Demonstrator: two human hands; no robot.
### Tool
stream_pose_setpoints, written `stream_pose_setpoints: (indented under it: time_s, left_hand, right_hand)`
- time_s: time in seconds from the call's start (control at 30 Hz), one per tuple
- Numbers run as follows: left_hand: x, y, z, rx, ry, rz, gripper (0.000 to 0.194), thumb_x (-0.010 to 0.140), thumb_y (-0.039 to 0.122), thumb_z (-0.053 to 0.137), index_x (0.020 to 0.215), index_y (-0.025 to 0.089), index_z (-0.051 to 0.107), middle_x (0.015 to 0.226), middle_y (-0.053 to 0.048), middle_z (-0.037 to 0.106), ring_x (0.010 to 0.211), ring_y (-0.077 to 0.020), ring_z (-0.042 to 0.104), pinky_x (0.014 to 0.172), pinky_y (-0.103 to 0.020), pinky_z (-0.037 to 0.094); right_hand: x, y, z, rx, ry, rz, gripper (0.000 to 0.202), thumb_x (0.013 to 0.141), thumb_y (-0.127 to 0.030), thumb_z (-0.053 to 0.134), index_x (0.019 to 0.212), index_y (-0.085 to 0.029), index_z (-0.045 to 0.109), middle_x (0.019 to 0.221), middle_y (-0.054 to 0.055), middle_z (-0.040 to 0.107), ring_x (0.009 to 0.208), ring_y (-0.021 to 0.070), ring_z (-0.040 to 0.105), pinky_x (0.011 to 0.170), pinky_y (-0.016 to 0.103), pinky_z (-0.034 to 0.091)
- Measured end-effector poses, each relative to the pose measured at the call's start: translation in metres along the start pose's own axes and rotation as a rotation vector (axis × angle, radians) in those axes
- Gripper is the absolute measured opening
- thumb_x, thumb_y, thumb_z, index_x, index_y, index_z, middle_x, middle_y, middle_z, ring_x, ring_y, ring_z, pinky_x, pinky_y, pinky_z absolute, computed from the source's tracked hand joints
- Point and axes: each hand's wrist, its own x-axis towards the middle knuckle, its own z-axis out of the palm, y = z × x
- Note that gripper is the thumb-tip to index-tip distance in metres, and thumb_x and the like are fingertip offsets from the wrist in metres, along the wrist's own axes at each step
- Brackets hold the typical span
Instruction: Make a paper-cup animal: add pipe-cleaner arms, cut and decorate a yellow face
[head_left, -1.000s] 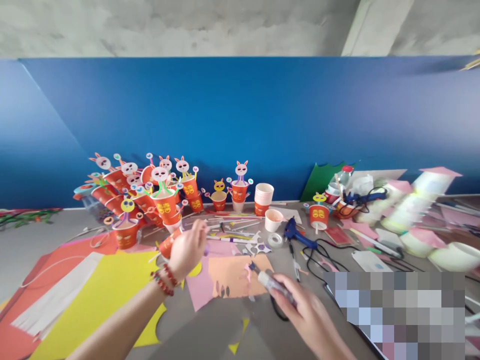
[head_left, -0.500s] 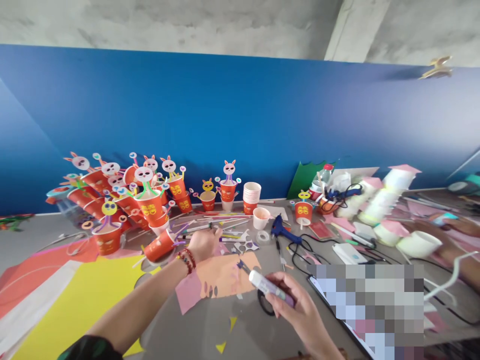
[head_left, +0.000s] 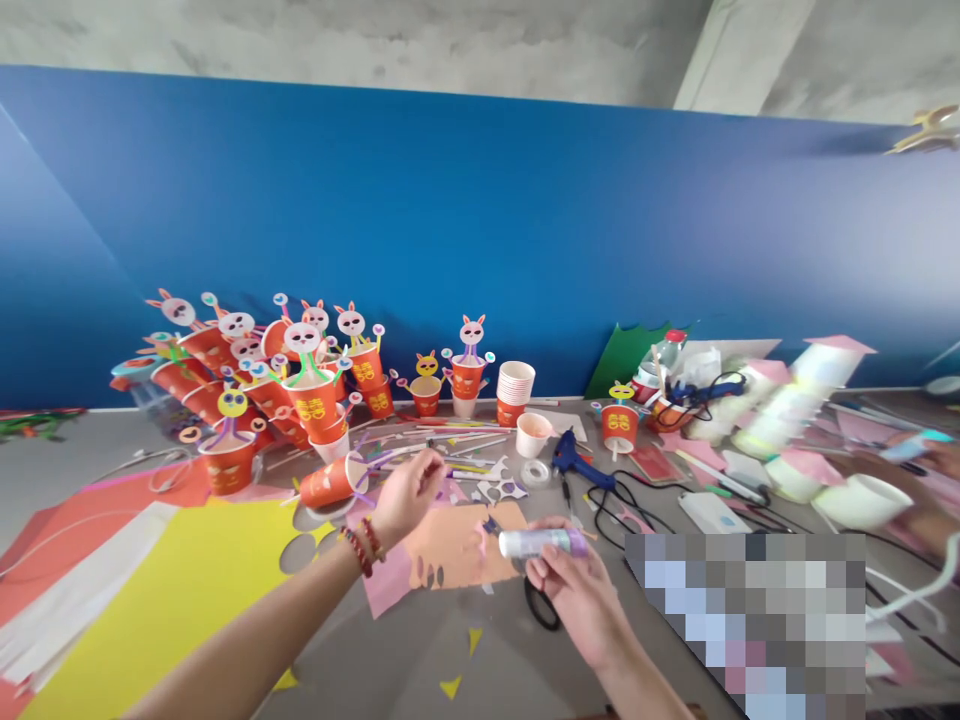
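My right hand point(head_left: 577, 590) is closed around a glue stick point(head_left: 534, 543) with a white end and a purple end, held almost level above an orange paper sheet point(head_left: 465, 570). My left hand point(head_left: 409, 495), with beaded bracelets on its wrist, hovers past the sheet's left side with fingers curled together. Whatever those fingers may pinch is hidden. Close by are a tipped red paper cup point(head_left: 328, 482) with purple strips and a piece of pink paper point(head_left: 385, 580). Scissors with black handles point(head_left: 541, 605) lie partly under the right hand.
Several red cups with paper animal figures point(head_left: 311, 400) crowd the back left. A blue glue gun point(head_left: 581, 465) with a black cable and a tape roll point(head_left: 535, 473) lie mid-table. Yellow sheets point(head_left: 157, 590) cover the left. At far right a co-worker's arm point(head_left: 892, 500) reaches in beside white cups.
My left hand has drawn back a little from the strips and pens. The glue stick has swung from slanted to nearly level in my right hand. The camera view has shifted slightly.
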Motion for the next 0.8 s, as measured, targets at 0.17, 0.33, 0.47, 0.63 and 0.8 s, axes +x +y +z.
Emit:
stream_pose_setpoints:
  time_s: [0.17, 0.33, 0.47, 0.63, 0.8]
  left_hand:
    - [-0.032, 0.027, 0.004, -0.301, -0.088, -0.1, 0.019, 0.09, 0.033, 0.054, 0.078, 0.019, 0.057, 0.067, 0.002, 0.06, 0.06, -0.0115, 0.054, 0.056, -0.021, 0.039]
    - [-0.058, 0.021, 0.003, -0.578, -0.131, -0.317, 0.03, 0.086, 0.048, 0.057, 0.077, 0.02, 0.052, 0.059, 0.003, 0.059, 0.041, -0.0079, 0.043, 0.04, -0.019, 0.029]
    - [-0.069, 0.01, 0.005, -0.742, -0.12, -0.463, 0.039, 0.083, 0.058, 0.058, 0.079, 0.02, 0.048, 0.058, 0.001, 0.062, 0.033, -0.0031, 0.026, 0.034, -0.018, 0.016]
    - [-0.072, 0.003, 0.014, -0.835, -0.059, -0.497, 0.044, 0.08, 0.06, 0.062, 0.081, 0.017, 0.051, 0.067, -0.003, 0.068, 0.035, -0.0019, 0.031, 0.036, -0.017, 0.021]
    - [-0.078, 0.002, 0.016, -0.775, 0.035, -0.392, 0.036, 0.086, 0.05, 0.064, 0.082, 0.015, 0.058, 0.069, -0.004, 0.069, 0.05, -0.0099, 0.059, 0.049, -0.02, 0.042]
  right_hand:
    - [0.019, 0.003, 0.016, 0.064, -0.044, 0.049, 0.034, 0.075, -0.043, 0.082, 0.095, -0.018, 0.07, 0.058, -0.002, 0.057, 0.048, 0.0087, 0.049, 0.046, 0.02, 0.039]
    - [0.025, 0.002, 0.028, -0.04, -0.123, 0.094, 0.043, 0.078, -0.051, 0.077, 0.104, -0.018, 0.067, 0.066, 0.003, 0.066, 0.048, 0.0109, 0.052, 0.044, 0.022, 0.04]
    - [0.033, -0.001, 0.041, -0.292, -0.165, -0.002, 0.034, 0.075, -0.041, 0.081, 0.096, -0.019, 0.065, 0.066, 0.0, 0.062, 0.055, 0.0131, 0.056, 0.052, 0.023, 0.046]
    - [0.04, 0.012, 0.054, -0.778, -0.29, -0.375, 0.011, 0.081, -0.027, 0.069, 0.089, -0.02, 0.065, 0.076, 0.002, 0.065, 0.061, 0.0144, 0.058, 0.056, 0.024, 0.046]
    - [0.035, 0.025, 0.05, -0.962, -0.319, -0.552, 0.012, 0.083, -0.02, 0.063, 0.095, -0.02, 0.064, 0.08, 0.004, 0.068, 0.065, 0.0173, 0.063, 0.061, 0.027, 0.05]
